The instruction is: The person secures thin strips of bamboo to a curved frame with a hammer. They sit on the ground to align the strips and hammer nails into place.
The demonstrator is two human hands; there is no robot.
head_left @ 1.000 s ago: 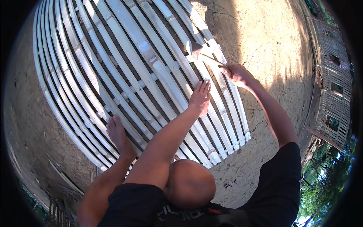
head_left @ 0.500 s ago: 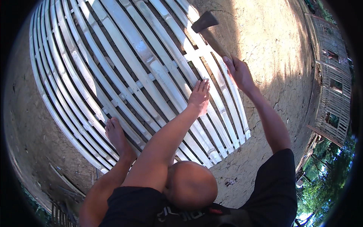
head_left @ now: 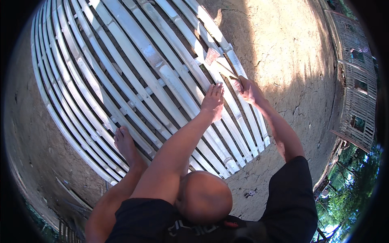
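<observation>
My right hand point(head_left: 252, 92) is closed round the wooden handle of a hatchet point(head_left: 211, 56). The hatchet head is down at the slats, beside a crosspiece near the right edge of a panel of split bamboo slats point(head_left: 174, 83); whether it touches them I cannot tell. My left hand point(head_left: 212, 101) lies on the slats a short way below the hatchet head, fingers stretched out and pointing away from me. The slats are pale and run lengthwise over thin crosspieces point(head_left: 144, 96).
My bare foot point(head_left: 125, 141) rests on the panel at its left, and my bent knee point(head_left: 206, 198) is close in front. Cracked dry earth point(head_left: 291, 81) surrounds the panel, part sunlit. A slatted fence or wall point(head_left: 356, 81) and green trees point(head_left: 352, 182) stand at the right.
My right hand has swung the hatchet down and toward me, from raised beyond the panel's right edge to the slats. My left hand has stayed in nearly the same place.
</observation>
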